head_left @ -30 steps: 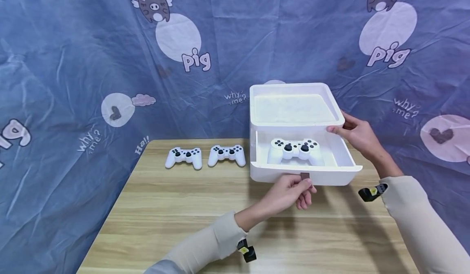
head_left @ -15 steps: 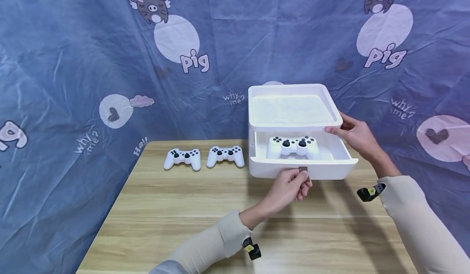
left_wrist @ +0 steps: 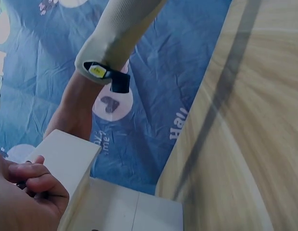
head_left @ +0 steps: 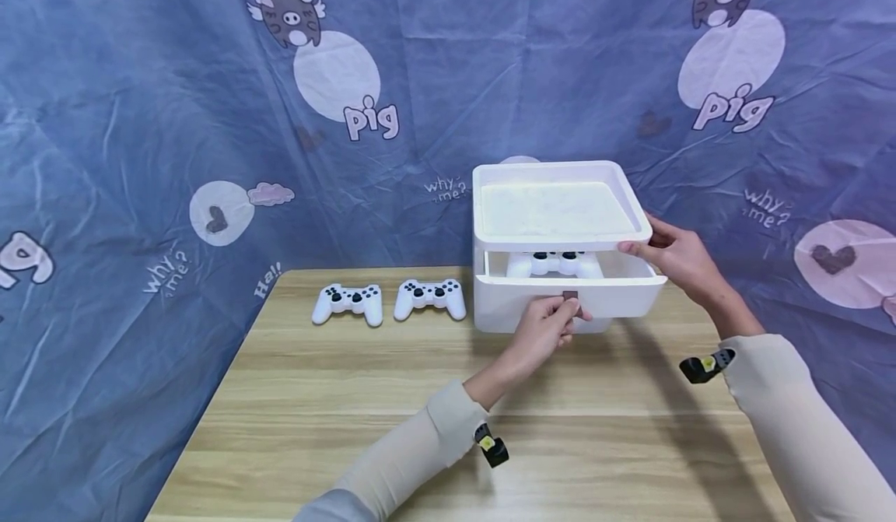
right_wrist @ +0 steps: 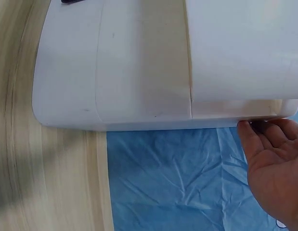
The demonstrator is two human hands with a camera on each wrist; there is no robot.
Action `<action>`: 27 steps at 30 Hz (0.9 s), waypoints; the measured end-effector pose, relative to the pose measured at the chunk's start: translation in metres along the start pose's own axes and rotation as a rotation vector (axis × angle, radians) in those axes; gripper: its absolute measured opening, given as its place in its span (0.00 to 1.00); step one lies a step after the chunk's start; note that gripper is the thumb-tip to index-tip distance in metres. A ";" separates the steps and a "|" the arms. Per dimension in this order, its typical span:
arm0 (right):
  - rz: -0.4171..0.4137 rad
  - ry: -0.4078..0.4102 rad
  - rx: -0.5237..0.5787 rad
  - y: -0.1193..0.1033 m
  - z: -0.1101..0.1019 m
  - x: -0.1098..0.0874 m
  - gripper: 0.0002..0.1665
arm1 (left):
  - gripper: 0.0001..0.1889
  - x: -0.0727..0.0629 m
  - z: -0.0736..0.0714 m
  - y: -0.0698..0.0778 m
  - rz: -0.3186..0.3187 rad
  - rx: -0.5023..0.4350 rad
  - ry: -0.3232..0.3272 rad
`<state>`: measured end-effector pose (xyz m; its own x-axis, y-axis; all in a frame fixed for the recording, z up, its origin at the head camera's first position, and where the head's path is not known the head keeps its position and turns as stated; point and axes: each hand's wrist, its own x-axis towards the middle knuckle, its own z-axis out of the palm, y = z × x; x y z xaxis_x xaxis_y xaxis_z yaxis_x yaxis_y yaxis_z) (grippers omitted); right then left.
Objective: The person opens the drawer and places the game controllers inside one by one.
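A white two-tier drawer box (head_left: pixel 560 203) stands at the back right of the table. Its upper drawer (head_left: pixel 518 292) is partly pulled out, with a white game controller (head_left: pixel 556 264) inside, its rear edge hidden under the box top. My left hand (head_left: pixel 539 327) pinches the brown pull tab (head_left: pixel 570 295) on that drawer's front. My right hand (head_left: pixel 675 261) grips the right side of the box, its thumb at the front top corner. In the right wrist view, the right hand (right_wrist: pixel 278 163) touches the box's side wall (right_wrist: pixel 144 122).
Two more white game controllers, the outer one (head_left: pixel 348 304) and the inner one (head_left: pixel 430 299), lie on the wooden table (head_left: pixel 336 382) left of the box. A blue patterned cloth (head_left: pixel 434 94) hangs close behind. The box top has a shallow rimmed recess.
My left hand has pushed the upper drawer inward, so less of the controller shows and the lower front of the box has come into view. The right hand stays on the box.
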<state>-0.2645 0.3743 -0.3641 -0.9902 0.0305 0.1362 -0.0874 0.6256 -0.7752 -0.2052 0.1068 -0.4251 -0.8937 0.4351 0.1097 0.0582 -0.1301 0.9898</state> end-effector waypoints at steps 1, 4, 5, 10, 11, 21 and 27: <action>0.001 0.000 -0.002 -0.001 0.000 0.000 0.52 | 0.20 0.001 -0.001 0.000 0.003 0.009 0.005; 0.008 -0.001 -0.015 -0.003 -0.002 -0.001 0.53 | 0.19 0.006 -0.003 -0.001 0.019 0.050 0.023; 0.008 -0.006 -0.017 -0.003 -0.003 -0.001 0.53 | 0.19 0.007 -0.003 -0.001 0.027 0.066 0.029; 0.014 -0.030 -0.022 -0.006 -0.006 0.000 0.54 | 0.18 0.016 -0.003 -0.003 0.042 0.118 0.097; 0.014 -0.033 -0.020 -0.006 -0.006 0.000 0.53 | 0.18 0.017 -0.003 -0.002 0.041 0.125 0.116; 0.004 -0.029 -0.023 -0.003 -0.006 0.000 0.50 | 0.19 0.030 -0.002 -0.003 0.034 0.148 0.206; 0.001 -0.024 -0.035 -0.004 -0.006 0.001 0.49 | 0.17 0.040 -0.004 -0.001 0.011 0.126 0.243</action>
<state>-0.2644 0.3761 -0.3570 -0.9927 0.0127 0.1197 -0.0825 0.6527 -0.7531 -0.2432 0.1204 -0.4224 -0.9723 0.2057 0.1111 0.1104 -0.0148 0.9938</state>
